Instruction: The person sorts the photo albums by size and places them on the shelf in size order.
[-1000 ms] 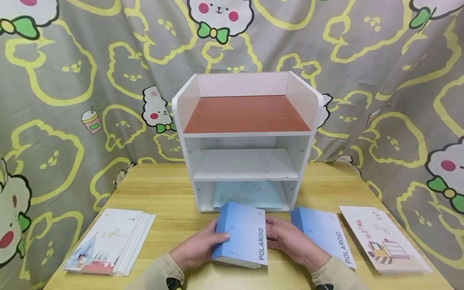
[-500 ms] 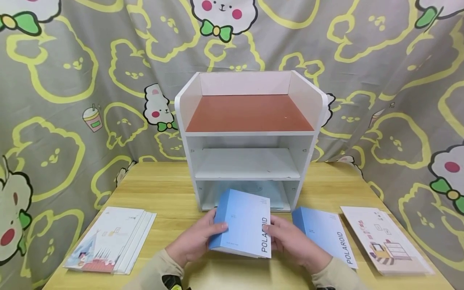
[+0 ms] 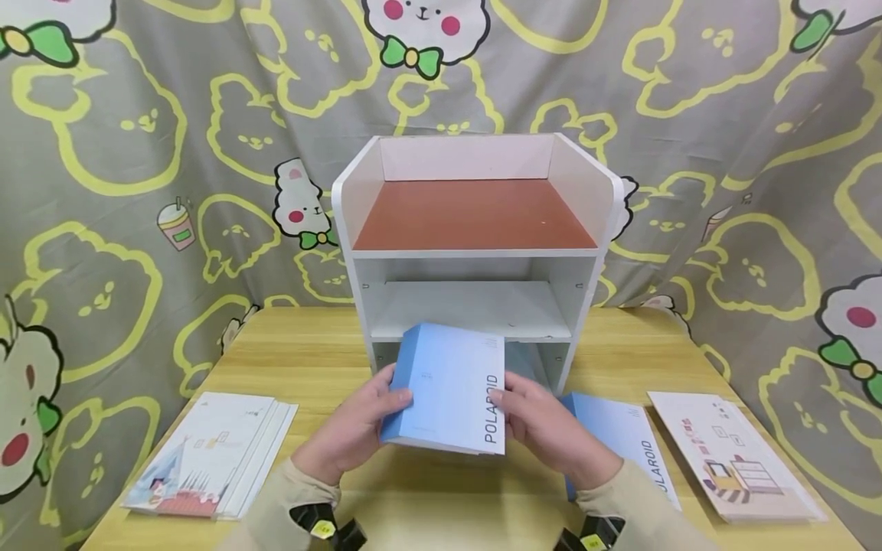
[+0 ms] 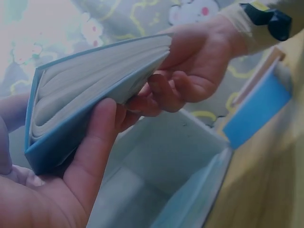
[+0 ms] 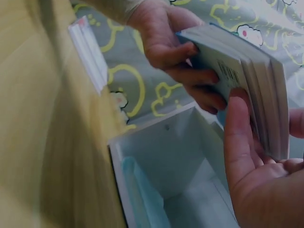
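Note:
A thick blue album (image 3: 448, 390), marked POLAROID on its white right edge, is held above the table in front of the white shelf unit (image 3: 462, 256). At its spine my left hand (image 3: 354, 425) grips it, thumb on the front cover. The opposite edge is gripped by my right hand (image 3: 551, 425), whose thumb lies on the cover. Page edges of the album (image 4: 95, 85) show in the left wrist view, and fingers of both hands press its underside. A barcode marks the back of the album (image 5: 228, 71) in the right wrist view.
Beside my right forearm lies a second blue album (image 3: 623, 432), partly hidden. To its right is a pile of pale illustrated booklets (image 3: 733, 459); another pile (image 3: 207, 459) lies at left. A pale blue thing (image 5: 142, 194) lies in the unit's lowest compartment.
Both hands have lifted the album from near the tabletop, up and slightly towards the shelf unit. The right thumb has come onto the cover. The other albums and booklets have stayed put.

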The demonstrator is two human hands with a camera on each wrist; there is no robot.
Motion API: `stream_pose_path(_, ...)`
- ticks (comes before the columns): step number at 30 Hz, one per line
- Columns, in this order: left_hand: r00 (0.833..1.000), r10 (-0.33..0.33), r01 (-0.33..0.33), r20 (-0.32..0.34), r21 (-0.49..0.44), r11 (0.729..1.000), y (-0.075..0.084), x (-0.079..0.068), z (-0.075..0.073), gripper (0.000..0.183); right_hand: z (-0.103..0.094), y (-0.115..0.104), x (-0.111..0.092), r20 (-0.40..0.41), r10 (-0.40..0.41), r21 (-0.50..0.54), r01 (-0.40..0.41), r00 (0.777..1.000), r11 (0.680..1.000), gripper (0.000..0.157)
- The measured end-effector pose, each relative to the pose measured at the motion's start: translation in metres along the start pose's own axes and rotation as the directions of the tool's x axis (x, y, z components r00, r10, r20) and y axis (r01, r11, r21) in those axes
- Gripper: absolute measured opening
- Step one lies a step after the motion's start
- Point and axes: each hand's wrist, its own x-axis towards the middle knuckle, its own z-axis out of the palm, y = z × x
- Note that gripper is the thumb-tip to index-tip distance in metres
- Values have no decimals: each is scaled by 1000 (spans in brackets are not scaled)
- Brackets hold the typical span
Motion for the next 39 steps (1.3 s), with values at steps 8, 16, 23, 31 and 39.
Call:
stream_pose_path(8, 997, 15, -12, -73, 36, 999, 13, 8, -19, 64, 9, -6, 21, -66, -15, 41, 17, 998, 999, 48)
stream_pose_path(16, 993, 48, -47, -108, 12, 999, 17, 14, -31, 63, 17, -8, 35, -108, -35, 96, 45, 994, 994, 49)
stream_pose_path(23, 990, 59, -58, -127, 14, 998, 20, 16, -37, 64, 19, -7, 45, -201, -30, 150, 61, 979, 987, 47)
stream_pose_path(31, 988, 63, -70, -139, -45, 997, 23, 13, -43, 63, 26, 0, 56, -261, -57, 132, 94, 964, 987, 47)
stream_pose_path(39, 991, 63, -72, -116, -72, 995, 22, 14, -43, 63, 16, -19, 44, -330, -151, -354, 27, 932, 935, 45)
